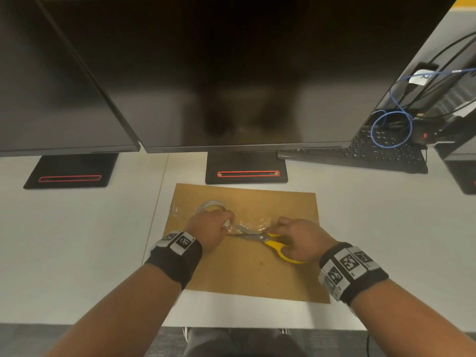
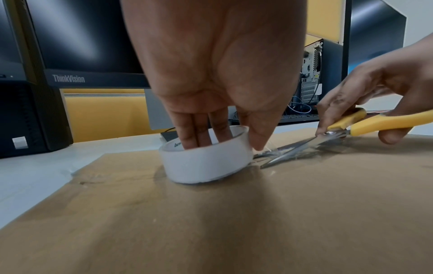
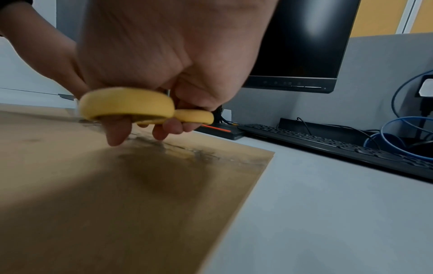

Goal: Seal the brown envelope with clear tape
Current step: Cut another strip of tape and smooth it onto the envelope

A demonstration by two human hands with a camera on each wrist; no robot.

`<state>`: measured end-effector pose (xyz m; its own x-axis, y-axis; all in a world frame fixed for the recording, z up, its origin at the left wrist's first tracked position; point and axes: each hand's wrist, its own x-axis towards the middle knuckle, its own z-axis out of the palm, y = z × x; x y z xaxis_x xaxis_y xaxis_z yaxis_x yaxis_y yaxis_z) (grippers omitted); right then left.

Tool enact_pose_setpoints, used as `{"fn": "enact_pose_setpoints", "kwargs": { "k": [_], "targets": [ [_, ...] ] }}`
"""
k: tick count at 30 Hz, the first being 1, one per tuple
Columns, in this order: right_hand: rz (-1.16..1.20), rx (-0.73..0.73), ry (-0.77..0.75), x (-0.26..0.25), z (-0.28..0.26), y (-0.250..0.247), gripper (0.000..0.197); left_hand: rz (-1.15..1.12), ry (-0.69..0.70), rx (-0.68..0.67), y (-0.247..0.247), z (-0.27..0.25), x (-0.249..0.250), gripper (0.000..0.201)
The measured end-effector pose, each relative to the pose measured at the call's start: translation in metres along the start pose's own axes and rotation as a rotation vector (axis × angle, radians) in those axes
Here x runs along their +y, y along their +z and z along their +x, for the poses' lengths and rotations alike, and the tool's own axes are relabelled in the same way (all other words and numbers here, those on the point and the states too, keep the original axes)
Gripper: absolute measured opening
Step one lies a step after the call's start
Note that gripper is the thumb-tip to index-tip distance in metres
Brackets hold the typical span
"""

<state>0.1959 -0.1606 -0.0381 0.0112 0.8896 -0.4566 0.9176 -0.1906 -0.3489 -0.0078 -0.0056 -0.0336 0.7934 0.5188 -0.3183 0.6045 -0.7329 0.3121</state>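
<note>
Two scissors blades point left toward tape roll.

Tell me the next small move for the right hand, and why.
Probably close the scissors: their open blades straddle the clear tape stretched from the roll, which the left hand holds on the envelope. The right hand already grips the handles.

Envelope: brown paper, matt, slightly creased. Tape roll: white, smooth core w/ glossy clear film; clear tape strip shiny, wrinkled. Scissors: polished metal blades, yellow smooth plastic handles. Desk: pale matt laminate. Monitor: black, glossy screen. Wristbands: black cloth.
</note>
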Motion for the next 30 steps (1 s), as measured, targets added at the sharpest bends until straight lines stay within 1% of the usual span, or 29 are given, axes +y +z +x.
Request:
{"fn": "enact_pose_setpoints", "kwargs": {
  "k": [4,11,16,24,27,30],
  "targets": [
    [-0.010,0.025,0.001,0.002,0.002,-0.002,0.059,0.006,0.005,0.000,0.000,0.004,-0.002,0.024],
    [0.006,0.056,-0.002,0.003,0.000,0.003,0.057,0.068,0.011,-0.040,-0.002,0.009,0.000,0.026],
    [0.015,0.068,0.004,0.001,0.000,0.005,0.058,0.061,0.016,-0.029,-0.001,0.008,-0.001,0.026],
    [0.047,0.076,0.017,0.005,0.003,0.010,0.054,-0.079,-0.034,0.036,-0.001,0.004,-0.007,0.029],
    [0.100,0.082,0.049,0.013,-0.001,0.009,0.052,-0.104,-0.053,0.043,0.002,0.003,-0.007,0.030],
    [0.204,0.178,0.130,0.025,-0.007,0.003,0.048,-0.108,-0.066,0.045,0.007,0.002,0.000,0.031]
  ]
}}
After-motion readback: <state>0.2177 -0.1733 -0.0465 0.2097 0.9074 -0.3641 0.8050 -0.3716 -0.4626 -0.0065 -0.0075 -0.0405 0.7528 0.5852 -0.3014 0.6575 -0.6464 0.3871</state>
